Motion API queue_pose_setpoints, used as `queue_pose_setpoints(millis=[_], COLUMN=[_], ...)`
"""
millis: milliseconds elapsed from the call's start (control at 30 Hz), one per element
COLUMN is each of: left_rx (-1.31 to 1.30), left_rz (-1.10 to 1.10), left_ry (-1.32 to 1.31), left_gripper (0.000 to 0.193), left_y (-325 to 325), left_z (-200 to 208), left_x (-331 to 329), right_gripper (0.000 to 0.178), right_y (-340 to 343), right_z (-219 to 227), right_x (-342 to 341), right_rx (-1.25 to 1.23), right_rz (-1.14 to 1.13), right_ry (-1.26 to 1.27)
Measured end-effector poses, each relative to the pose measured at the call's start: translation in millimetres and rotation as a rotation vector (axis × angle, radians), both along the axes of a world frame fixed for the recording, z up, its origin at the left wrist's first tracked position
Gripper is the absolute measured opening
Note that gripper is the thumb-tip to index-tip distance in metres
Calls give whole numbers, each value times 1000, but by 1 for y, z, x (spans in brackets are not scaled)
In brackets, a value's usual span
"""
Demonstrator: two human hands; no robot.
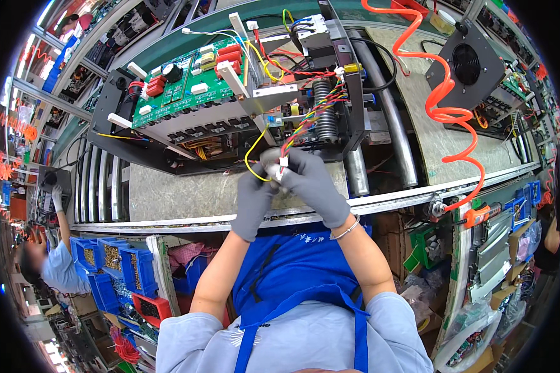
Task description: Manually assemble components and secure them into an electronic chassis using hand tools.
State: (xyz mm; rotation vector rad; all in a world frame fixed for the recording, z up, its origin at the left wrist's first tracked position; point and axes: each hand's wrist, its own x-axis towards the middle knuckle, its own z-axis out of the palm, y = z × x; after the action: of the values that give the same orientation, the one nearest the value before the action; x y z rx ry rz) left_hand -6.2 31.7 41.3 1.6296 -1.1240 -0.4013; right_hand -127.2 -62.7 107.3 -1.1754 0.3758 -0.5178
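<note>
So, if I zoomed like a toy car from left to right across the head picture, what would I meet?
Another worker's gloved hand, blue bins, the person's gloved left hand, their gloved right hand, then the black fan housing.

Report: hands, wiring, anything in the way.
Right hand pinching white connector; left hand alongside, grip unclear. Multicoloured wire bundle running from connector into open chassis. Yellow wire looping close by left hand, possibly in the way.
</note>
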Motion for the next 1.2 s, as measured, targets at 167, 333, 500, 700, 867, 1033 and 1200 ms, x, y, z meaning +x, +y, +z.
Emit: queue_pose_setpoints(millis=[167, 333, 500, 700, 867, 1033, 1200], left_rx=[-68, 177, -28, -445, -42, 125, 71], left_rz=[132, 159, 178, 479, 190, -123, -342], left_ry=[986, 639, 409, 929, -10, 443, 455], left_gripper=[28, 31, 42, 35, 31, 36, 41], left_y=[17, 23, 40, 52, 53, 20, -3], left_z=[18, 43, 31, -50, -57, 0, 16], left_x=[7, -12, -19, -44, -39, -37, -57], right_gripper=[19, 22, 29, 37, 35, 36, 33], right_y=[14, 20, 31, 61, 60, 58, 61], right_z=[-24, -38, -36, 7, 0, -4, -10], right_x=[-25, -41, -23, 17, -1, -48, -86], right_rx=[12, 25, -657, -1220, -1346, -1187, -1023], right_rz=[-162, -289, -272, -175, -150, -245, -449], right_ry=[137, 192, 214, 227, 405, 408, 523])
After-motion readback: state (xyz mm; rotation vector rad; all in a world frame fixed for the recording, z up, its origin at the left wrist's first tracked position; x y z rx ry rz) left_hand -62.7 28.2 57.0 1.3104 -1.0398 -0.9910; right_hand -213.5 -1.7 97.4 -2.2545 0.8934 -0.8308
